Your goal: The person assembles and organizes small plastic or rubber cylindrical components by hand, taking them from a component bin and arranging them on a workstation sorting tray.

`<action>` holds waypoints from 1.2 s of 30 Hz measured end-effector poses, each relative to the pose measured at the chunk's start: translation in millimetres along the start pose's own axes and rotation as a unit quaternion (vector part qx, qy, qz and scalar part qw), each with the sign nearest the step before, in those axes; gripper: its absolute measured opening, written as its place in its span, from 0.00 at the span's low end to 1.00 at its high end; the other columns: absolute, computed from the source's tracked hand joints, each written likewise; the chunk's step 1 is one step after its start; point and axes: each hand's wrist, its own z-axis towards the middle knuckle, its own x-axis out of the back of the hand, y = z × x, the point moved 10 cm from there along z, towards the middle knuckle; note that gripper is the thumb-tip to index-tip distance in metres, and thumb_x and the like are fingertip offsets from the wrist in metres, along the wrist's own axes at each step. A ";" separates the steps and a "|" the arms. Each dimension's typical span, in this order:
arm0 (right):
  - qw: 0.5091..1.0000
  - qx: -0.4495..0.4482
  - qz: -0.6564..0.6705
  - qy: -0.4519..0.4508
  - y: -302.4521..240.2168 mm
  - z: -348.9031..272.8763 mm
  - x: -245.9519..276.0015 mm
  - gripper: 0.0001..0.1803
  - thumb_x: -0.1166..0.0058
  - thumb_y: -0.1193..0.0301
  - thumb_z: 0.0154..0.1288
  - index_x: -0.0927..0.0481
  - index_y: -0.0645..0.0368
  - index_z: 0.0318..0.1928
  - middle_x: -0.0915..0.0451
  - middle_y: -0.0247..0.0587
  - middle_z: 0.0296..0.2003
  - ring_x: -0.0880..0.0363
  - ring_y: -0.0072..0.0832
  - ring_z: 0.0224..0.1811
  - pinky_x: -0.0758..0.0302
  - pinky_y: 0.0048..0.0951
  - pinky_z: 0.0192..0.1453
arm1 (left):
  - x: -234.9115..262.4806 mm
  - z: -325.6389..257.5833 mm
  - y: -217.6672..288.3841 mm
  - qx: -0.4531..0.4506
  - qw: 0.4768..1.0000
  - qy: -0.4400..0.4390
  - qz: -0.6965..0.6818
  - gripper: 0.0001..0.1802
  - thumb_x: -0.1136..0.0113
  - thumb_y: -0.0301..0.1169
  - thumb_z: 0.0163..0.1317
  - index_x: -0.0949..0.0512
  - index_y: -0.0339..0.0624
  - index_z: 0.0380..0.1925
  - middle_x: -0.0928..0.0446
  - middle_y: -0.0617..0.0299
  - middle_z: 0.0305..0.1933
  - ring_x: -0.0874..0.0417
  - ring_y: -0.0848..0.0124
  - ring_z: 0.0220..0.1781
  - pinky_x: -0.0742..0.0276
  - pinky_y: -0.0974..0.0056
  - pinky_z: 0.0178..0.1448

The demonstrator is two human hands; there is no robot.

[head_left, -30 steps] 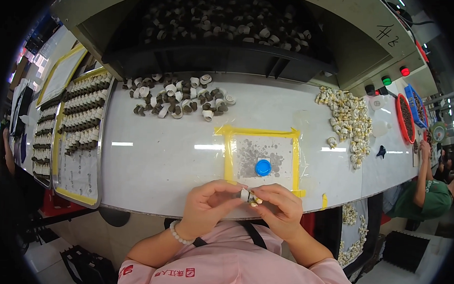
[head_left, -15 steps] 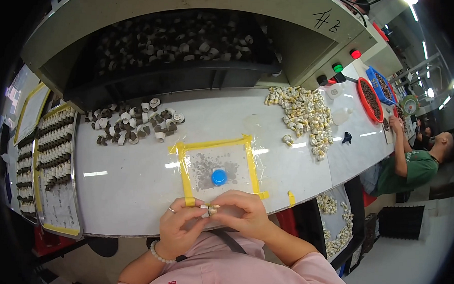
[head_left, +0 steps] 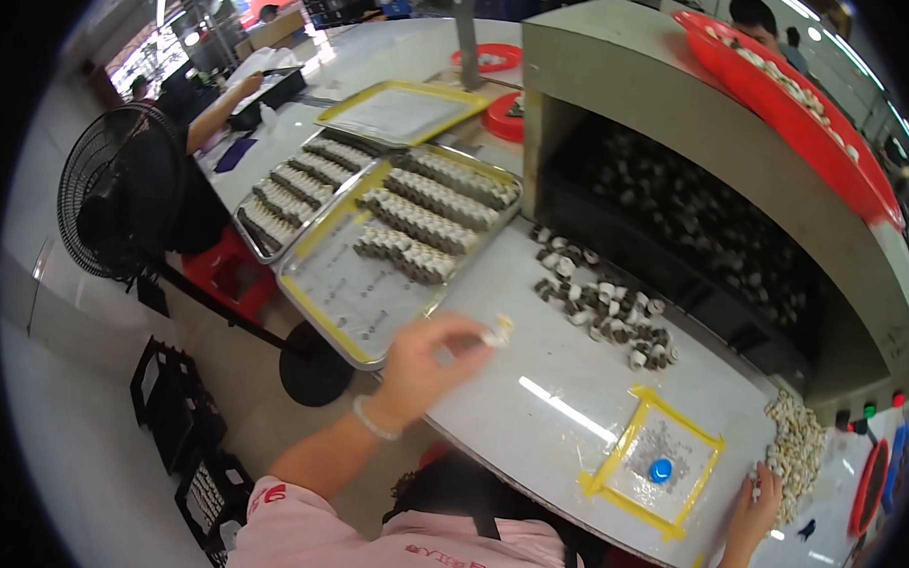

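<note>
My left hand (head_left: 427,368), wearing a pale bead bracelet, is raised over the table's front edge beside a metal tray (head_left: 333,310). Its thumb and fingers pinch a small white-and-yellow part (head_left: 499,332), blurred by motion. The tray carries rows of similar white pieces with dark bases. At the right, my right hand (head_left: 753,513) is at the near edge of a pile of white-and-yellow parts (head_left: 799,451), its fingers closed around a small whitish part (head_left: 755,482). Between the hands, a blue cap (head_left: 660,470) stands on a wet patch framed by yellow tape (head_left: 608,470).
Loose white-and-dark pieces (head_left: 614,315) lie before a grey machine housing (head_left: 671,101) that holds a dark bin of more pieces. A red basket (head_left: 801,101) rests on top. A black fan (head_left: 127,192) and stacked black crates (head_left: 175,404) are at the left. Another person's arm (head_left: 220,116) reaches in beyond.
The view has swung left. My hands, together over the taped area before, are now far apart: the left has gone toward the tray with a part, the right toward the white-and-yellow pile.
</note>
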 end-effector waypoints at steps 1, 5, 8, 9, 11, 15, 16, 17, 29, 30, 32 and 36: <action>0.999 0.039 -0.028 0.007 -7.3 1.7 -3.5 0.19 0.47 0.82 0.55 0.25 0.65 0.50 0.27 0.45 0.44 0.28 0.35 0.41 0.30 0.32 0.49 | 30.6 9.3 -9.0 0.005 0.998 0.042 0.051 0.10 0.33 0.24 0.50 0.20 0.36 0.34 0.21 0.62 0.30 0.23 0.79 0.28 0.28 0.74 0.31; 1.000 0.006 0.027 -0.003 -15.0 7.4 -11.1 0.18 0.48 0.83 0.55 0.26 0.66 0.49 0.28 0.44 0.41 0.28 0.34 0.39 0.30 0.30 0.44 | 151.9 51.9 -72.4 0.079 0.971 0.166 0.155 0.12 0.33 0.31 0.53 0.19 0.35 0.34 0.21 0.65 0.26 0.24 0.80 0.26 0.30 0.75 0.30; 0.998 0.025 0.050 -0.013 -18.2 6.1 -16.8 0.17 0.49 0.83 0.56 0.26 0.67 0.49 0.28 0.43 0.40 0.28 0.32 0.36 0.30 0.27 0.38 | 214.7 85.5 -117.9 0.096 0.955 0.205 0.192 0.13 0.33 0.34 0.53 0.19 0.34 0.32 0.21 0.63 0.23 0.23 0.78 0.23 0.29 0.73 0.29; 0.998 0.019 0.063 -0.016 -15.8 3.3 -20.0 0.17 0.49 0.83 0.57 0.26 0.67 0.49 0.28 0.43 0.40 0.28 0.32 0.36 0.30 0.27 0.37 | 221.0 96.0 -127.0 0.093 0.955 0.205 0.191 0.13 0.33 0.34 0.53 0.19 0.34 0.32 0.21 0.63 0.23 0.23 0.78 0.23 0.29 0.73 0.29; 0.997 0.010 0.076 -0.016 -16.9 0.7 -23.7 0.17 0.49 0.83 0.58 0.26 0.67 0.49 0.28 0.44 0.40 0.28 0.32 0.35 0.31 0.26 0.35 | 231.9 112.1 -135.8 0.095 0.926 0.223 0.290 0.16 0.34 0.38 0.52 0.18 0.33 0.29 0.20 0.60 0.23 0.23 0.76 0.23 0.29 0.71 0.29; 0.996 0.042 0.069 0.038 -34.8 -5.9 -17.1 0.18 0.50 0.84 0.57 0.25 0.67 0.50 0.29 0.43 0.37 0.29 0.31 0.36 0.30 0.27 0.41 | 219.3 149.0 -152.3 0.063 0.919 0.198 0.334 0.16 0.34 0.40 0.49 0.18 0.36 0.29 0.19 0.55 0.26 0.19 0.65 0.27 0.25 0.64 0.36; 0.995 0.061 0.060 0.051 -40.0 -6.7 -16.0 0.18 0.50 0.84 0.58 0.25 0.67 0.50 0.28 0.43 0.38 0.29 0.32 0.36 0.30 0.27 0.41 | 218.6 157.8 -157.4 0.065 0.919 0.196 0.335 0.16 0.33 0.40 0.48 0.18 0.38 0.29 0.19 0.53 0.28 0.18 0.60 0.31 0.24 0.62 0.39; 0.995 0.061 0.059 0.054 -38.8 -6.4 -17.4 0.18 0.50 0.84 0.58 0.25 0.67 0.50 0.28 0.43 0.38 0.29 0.32 0.36 0.30 0.27 0.41 | 213.9 165.7 -158.4 0.063 0.920 0.196 0.333 0.16 0.33 0.40 0.48 0.18 0.38 0.29 0.19 0.53 0.28 0.18 0.60 0.31 0.24 0.62 0.39; 0.996 0.039 0.075 0.040 -46.1 -3.2 -18.3 0.18 0.51 0.85 0.56 0.24 0.67 0.49 0.27 0.44 0.38 0.28 0.31 0.35 0.31 0.26 0.35 | 185.1 198.8 -185.3 0.091 0.891 0.100 0.434 0.15 0.34 0.40 0.50 0.17 0.38 0.26 0.20 0.50 0.27 0.19 0.57 0.33 0.24 0.57 0.41; 0.994 0.079 0.056 0.055 -54.4 -3.3 -15.7 0.18 0.51 0.85 0.56 0.24 0.67 0.49 0.27 0.44 0.38 0.29 0.34 0.35 0.31 0.28 0.36 | 182.1 199.0 -174.0 0.044 0.882 0.107 0.456 0.14 0.35 0.39 0.51 0.17 0.37 0.26 0.20 0.50 0.28 0.19 0.56 0.33 0.24 0.57 0.40; 0.989 0.124 0.041 0.068 -71.0 -2.8 -11.8 0.18 0.52 0.86 0.55 0.24 0.67 0.48 0.26 0.47 0.37 0.28 0.41 0.37 0.30 0.34 0.42 | 182.8 192.7 -149.0 -0.039 0.878 0.131 0.458 0.13 0.36 0.37 0.53 0.18 0.37 0.28 0.20 0.51 0.31 0.20 0.57 0.31 0.25 0.57 0.38; 0.989 0.129 0.036 0.057 -79.9 0.0 -11.7 0.16 0.50 0.86 0.52 0.23 0.68 0.44 0.24 0.48 0.35 0.27 0.43 0.38 0.29 0.36 0.42 | 86.2 168.8 -95.0 -0.025 0.981 0.032 0.189 0.12 0.37 0.34 0.54 0.19 0.37 0.34 0.23 0.54 0.32 0.21 0.64 0.36 0.26 0.62 0.39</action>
